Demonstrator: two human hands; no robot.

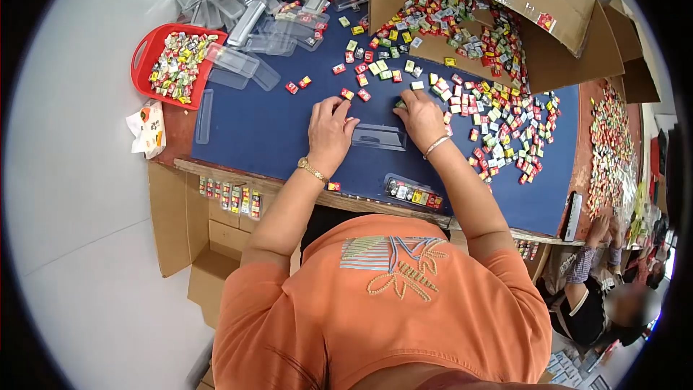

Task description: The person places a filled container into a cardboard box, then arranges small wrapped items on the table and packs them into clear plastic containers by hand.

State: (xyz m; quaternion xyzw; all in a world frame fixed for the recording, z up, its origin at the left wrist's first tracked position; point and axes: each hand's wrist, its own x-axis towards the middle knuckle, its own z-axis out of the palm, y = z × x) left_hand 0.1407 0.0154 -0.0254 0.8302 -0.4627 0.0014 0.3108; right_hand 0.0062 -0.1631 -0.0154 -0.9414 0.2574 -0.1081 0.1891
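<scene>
My left hand [330,133] is over the blue mat with its fingers curled. A small red-and-yellow packet [347,93] lies at its fingertips. Something small shows between its thumb and fingers, too hidden to name. To the right, my right hand [424,121] has its thumb and fingers closed around a small green packet [401,104], partly covered by the fingers. Between my hands lies a long clear plastic tray [379,137]. Nearer the table edge, another clear case [413,192] holds a row of several colourful packets.
Loose packets [498,126] spread across the mat's right side, spilling from a cardboard box [505,0]. A red basket [137,68] of packets stands left, near a tissue pack [148,130]. Clear plastic cases [249,23] pile up behind. At far right, another person's hands [600,227] touch a packet heap.
</scene>
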